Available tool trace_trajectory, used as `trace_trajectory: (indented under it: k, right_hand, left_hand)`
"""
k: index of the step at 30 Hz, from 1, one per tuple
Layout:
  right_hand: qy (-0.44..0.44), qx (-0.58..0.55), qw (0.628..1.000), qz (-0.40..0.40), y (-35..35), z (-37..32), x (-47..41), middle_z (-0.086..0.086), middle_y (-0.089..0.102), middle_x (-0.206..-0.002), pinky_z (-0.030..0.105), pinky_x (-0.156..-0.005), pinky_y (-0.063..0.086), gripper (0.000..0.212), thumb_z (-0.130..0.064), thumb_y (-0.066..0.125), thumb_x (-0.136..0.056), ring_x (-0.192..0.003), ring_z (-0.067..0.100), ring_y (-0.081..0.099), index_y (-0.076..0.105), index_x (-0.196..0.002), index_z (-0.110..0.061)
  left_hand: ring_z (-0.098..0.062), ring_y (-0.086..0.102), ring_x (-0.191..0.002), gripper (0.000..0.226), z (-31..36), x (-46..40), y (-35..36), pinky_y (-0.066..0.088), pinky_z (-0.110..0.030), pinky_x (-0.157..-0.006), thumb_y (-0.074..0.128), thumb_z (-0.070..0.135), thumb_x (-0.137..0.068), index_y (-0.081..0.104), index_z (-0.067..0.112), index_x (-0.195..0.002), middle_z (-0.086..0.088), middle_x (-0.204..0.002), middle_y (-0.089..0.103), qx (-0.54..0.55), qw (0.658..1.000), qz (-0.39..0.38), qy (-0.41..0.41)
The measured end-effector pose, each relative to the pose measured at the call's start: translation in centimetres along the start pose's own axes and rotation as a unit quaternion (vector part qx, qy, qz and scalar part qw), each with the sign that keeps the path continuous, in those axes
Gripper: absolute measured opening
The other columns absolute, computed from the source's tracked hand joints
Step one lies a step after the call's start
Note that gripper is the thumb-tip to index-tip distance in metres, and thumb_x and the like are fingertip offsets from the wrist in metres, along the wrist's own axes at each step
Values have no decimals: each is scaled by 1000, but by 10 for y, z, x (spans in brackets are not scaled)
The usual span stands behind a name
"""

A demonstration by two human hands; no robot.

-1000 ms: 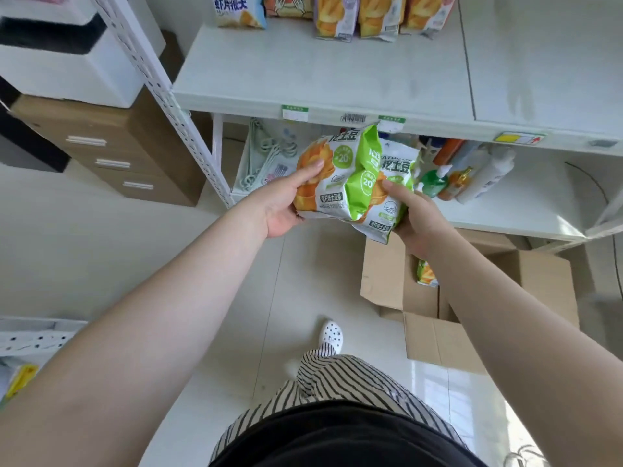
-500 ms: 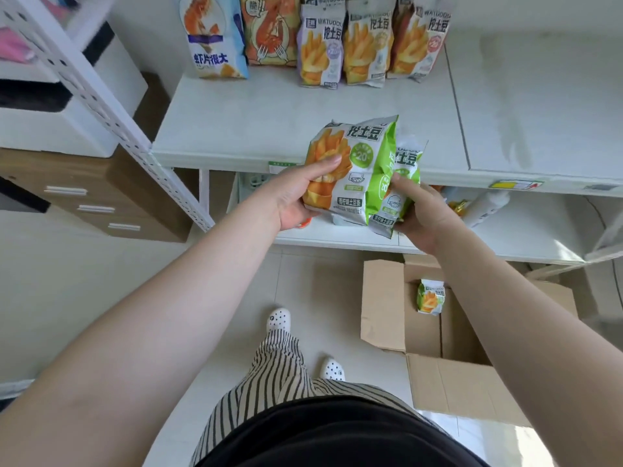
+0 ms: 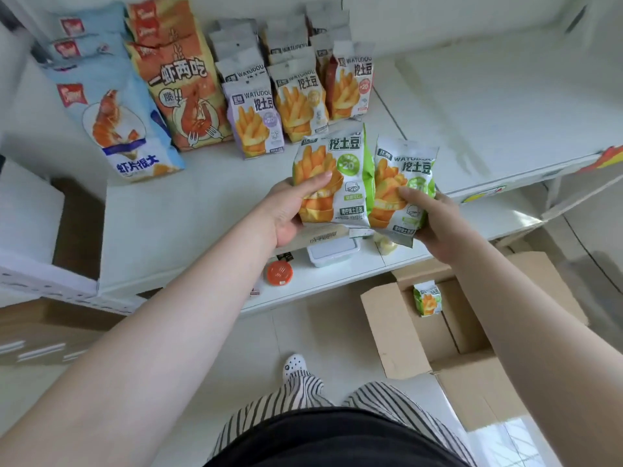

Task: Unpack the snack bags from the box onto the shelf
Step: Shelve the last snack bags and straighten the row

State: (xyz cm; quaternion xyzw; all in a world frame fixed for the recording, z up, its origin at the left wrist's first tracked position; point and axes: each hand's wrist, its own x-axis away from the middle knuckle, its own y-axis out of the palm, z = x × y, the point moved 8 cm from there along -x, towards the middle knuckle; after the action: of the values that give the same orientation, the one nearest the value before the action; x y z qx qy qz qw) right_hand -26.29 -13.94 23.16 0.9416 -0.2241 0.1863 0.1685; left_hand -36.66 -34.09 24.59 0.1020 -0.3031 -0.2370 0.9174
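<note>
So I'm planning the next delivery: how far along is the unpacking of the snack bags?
Done: rows of fries bags stand on the white shelf. In hand: the left hand and right hand each hold a green-and-white fries bag. Left: one green bag shows in the cardboard box.

The fry bags on the shelf (image 3: 438, 106) read "WATUDOU" and "挖土豆" (purple bag (image 3: 256, 119) included), both green bags (image 3: 332, 178) show "挖土豆" and "20", the blue bag (image 3: 114, 119) "虾片很大", the orange bag (image 3: 183, 96) "一虾两吃".

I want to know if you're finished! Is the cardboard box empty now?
No, one green snack bag still stands inside the open cardboard box on the floor.
</note>
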Motion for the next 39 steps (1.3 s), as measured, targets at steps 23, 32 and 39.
trace_trajectory:
  k: [23,32,39]
  right_hand:
    - [-6,58,997,-58,54,-26,-58,2,76,-90,34,-68,61,20,-23,74,-83,-78,20,74,63,-100,-20]
    - [-14,-25,988,-151,80,-13,-73,7,74,-104,40,-74,59,73,-34,92,-52,-96,25,72,61,-115,-15]
    - [-21,62,976,-207,113,5,-84,1,73,-101,35,-81,59,57,-2,82,-68,-94,18,70,58,-118,-18]
  left_hand:
    - [-3,23,-137,67,41,-36,-10,18,-27,-106,34,44,-100,-11,39,-150,13,-158,17,-185,973,50,131]
    - [-12,59,-114,78,41,-57,-55,47,-38,-99,60,-1,-89,21,28,-150,5,-127,60,-85,980,110,146]
    - [-22,40,-135,101,53,-58,-43,35,-54,-108,76,70,-57,29,43,-142,4,-150,39,-27,993,49,103]
